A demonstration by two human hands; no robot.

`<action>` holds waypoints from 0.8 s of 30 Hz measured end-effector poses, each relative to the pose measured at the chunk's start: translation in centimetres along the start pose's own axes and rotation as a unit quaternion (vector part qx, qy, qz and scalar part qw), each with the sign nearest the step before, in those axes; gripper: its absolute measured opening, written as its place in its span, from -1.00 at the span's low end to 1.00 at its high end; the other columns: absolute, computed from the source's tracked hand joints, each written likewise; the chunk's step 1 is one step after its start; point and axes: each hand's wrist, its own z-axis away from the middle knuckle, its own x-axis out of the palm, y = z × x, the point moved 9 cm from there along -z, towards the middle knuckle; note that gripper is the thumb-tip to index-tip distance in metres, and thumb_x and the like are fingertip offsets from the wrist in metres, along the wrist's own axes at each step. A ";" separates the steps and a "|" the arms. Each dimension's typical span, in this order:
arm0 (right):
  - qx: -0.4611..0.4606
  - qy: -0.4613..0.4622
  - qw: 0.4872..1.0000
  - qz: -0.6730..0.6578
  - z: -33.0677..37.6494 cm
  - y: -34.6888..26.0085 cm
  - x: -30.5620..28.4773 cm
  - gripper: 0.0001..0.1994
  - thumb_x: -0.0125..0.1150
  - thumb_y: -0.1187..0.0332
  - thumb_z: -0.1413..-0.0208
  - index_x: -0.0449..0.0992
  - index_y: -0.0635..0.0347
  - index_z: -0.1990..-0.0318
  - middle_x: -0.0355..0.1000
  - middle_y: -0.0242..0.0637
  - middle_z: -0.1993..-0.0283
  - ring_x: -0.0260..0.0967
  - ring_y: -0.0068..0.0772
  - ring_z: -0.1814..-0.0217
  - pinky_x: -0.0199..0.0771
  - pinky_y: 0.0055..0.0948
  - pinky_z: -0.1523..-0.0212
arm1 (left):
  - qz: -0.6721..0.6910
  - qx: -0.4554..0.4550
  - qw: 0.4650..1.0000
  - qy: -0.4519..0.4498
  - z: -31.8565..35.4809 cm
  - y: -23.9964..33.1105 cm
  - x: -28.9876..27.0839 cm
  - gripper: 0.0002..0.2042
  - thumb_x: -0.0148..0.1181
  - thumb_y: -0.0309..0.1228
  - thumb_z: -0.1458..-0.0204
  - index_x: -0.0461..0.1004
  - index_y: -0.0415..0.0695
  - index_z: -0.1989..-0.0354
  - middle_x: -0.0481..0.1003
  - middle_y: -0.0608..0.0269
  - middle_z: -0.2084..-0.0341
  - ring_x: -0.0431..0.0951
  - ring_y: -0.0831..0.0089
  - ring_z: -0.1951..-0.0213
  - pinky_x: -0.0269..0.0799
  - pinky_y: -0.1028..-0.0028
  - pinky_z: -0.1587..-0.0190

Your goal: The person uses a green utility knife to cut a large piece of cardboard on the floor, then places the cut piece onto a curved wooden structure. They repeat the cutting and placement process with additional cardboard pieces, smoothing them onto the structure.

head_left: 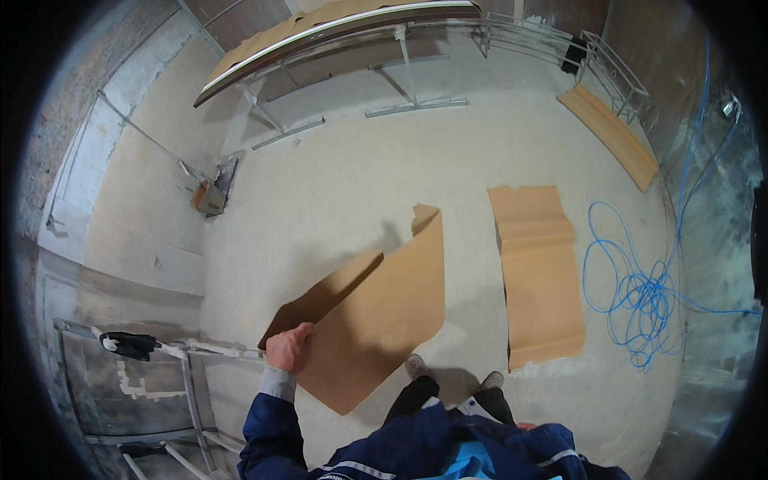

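Note:
My left hand (pixel 290 348) is closed on the near left edge of a large sheet of brown paper (pixel 392 308). The sheet hangs tilted and bent, its far left edge curling over and its far tip torn. A second brown paper sheet (pixel 540 280), creased across, lies flat on the floor to the right. Of my right hand (pixel 526 426) only a small bit shows beside my jacket; its fingers are hidden.
A tangled blue hose (pixel 644 292) lies on the right. At the back a long table (pixel 384 20) stands on metal legs, with a metal frame (pixel 544 40) and a brown panel (pixel 610 136) beside it. A metal rack (pixel 188 392) stands near left, a small cardboard box (pixel 210 198) by the left wall.

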 end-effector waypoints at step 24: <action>-0.184 -0.197 0.956 0.113 -27.8 -39.4 -31.4 -0.51 0.14 -0.06 -0.18 0.59 0.10 -0.08 0.55 0.09 -0.08 0.49 0.14 -0.10 0.47 -0.14 -0.11 | 0.005 0.010 0.999 0.032 -31.8 -2.9 -20.2 -0.77 0.24 -0.21 -0.13 0.64 0.04 0.10 0.66 0.06 0.36 0.68 0.01 0.29 0.55 0.10 0.24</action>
